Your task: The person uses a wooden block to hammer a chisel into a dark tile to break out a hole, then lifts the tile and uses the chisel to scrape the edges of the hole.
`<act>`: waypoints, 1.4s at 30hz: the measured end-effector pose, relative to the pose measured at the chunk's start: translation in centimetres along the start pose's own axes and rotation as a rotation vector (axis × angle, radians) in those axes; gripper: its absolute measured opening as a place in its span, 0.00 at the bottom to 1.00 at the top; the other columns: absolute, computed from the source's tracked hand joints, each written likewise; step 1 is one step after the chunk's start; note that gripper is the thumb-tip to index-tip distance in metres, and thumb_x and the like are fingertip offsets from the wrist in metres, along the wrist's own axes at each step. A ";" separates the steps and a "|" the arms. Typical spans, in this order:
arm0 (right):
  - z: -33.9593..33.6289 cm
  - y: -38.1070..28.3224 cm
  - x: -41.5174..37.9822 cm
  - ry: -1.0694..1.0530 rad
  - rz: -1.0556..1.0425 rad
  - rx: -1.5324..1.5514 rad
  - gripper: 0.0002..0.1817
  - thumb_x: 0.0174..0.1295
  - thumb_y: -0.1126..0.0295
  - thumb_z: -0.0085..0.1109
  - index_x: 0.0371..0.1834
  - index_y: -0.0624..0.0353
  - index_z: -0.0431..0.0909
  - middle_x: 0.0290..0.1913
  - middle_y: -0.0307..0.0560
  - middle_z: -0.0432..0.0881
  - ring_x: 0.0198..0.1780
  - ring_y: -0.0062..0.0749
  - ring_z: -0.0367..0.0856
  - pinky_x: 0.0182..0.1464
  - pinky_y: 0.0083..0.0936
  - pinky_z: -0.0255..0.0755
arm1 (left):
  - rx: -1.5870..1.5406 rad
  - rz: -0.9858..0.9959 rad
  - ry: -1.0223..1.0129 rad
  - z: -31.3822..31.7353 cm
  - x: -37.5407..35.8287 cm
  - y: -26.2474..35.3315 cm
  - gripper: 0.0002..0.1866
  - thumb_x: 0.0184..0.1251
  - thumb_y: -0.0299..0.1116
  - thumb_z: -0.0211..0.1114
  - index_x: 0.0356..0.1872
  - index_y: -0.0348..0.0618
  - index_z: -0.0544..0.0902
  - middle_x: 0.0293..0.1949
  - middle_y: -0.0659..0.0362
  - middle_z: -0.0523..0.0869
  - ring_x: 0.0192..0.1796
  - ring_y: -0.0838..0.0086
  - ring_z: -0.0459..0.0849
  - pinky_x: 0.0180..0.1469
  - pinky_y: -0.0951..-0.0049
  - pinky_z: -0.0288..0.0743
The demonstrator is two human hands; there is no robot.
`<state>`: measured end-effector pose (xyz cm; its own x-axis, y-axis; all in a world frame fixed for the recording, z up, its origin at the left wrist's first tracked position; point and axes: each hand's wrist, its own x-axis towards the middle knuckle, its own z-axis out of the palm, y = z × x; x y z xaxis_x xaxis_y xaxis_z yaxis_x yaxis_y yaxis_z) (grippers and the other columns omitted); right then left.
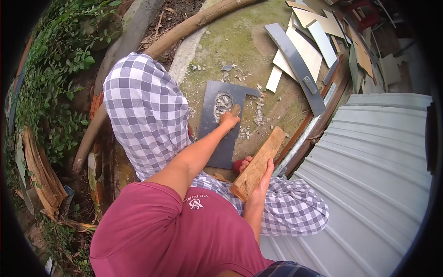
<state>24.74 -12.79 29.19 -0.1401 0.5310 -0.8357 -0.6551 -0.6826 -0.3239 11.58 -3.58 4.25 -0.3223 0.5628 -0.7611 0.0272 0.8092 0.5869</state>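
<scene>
My left hand (229, 120) is closed around a short brown handle (236, 110); the rest of the tool is hidden by the hand. It is over the right edge of a rough, chipped-out hollow (223, 103) in a dark grey slab (213, 134). The slab lies flat on the ground and has a notch at its upper right. A thick, rough block of wood (260, 162) is in my right hand (262, 181), tilted, with my fingers wrapped around its underside and thumb along its right side. This block is apart from the slab.
Grey chips (259, 115) litter the mossy ground around the slab. A long dark grey strip (295, 64) and pale offcut boards (300, 53) lie at the upper right. Corrugated metal sheet (369, 152) is at the right. A bent log (184, 25) and leafy plants (55, 69) are at the left.
</scene>
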 end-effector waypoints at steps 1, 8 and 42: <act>-0.1 0.0 0.0 -0.002 -0.009 0.003 0.32 0.63 0.41 0.46 0.47 0.64 0.67 0.36 0.52 0.75 0.33 0.39 0.75 0.35 0.31 0.73 | 0.001 0.009 -0.004 -0.2 -0.3 0.2 0.24 0.43 0.42 0.71 0.37 0.31 0.83 0.38 0.44 0.86 0.42 0.57 0.86 0.47 0.63 0.78; -0.4 0.0 0.1 -0.011 -0.004 0.003 0.33 0.63 0.39 0.43 0.48 0.65 0.67 0.36 0.52 0.75 0.34 0.39 0.75 0.36 0.33 0.73 | -0.153 -0.013 -0.088 -0.6 -1.4 1.3 0.22 0.46 0.39 0.70 0.33 0.25 0.80 0.24 0.49 0.84 0.18 0.67 0.82 0.24 0.71 0.77; -1.1 0.5 1.3 0.040 -0.050 -0.020 0.35 0.58 0.41 0.55 0.40 0.72 0.68 0.33 0.51 0.71 0.34 0.38 0.73 0.35 0.29 0.73 | -0.185 0.195 0.009 -2.9 2.7 6.4 0.21 0.50 0.36 0.70 0.41 0.33 0.77 0.29 0.54 0.82 0.22 0.73 0.79 0.21 0.72 0.76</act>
<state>25.06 -12.98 27.42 -0.0779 0.5443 -0.8353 -0.6452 -0.6662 -0.3740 8.17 2.61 6.73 -0.3365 0.7028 -0.6268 -0.0836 0.6407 0.7632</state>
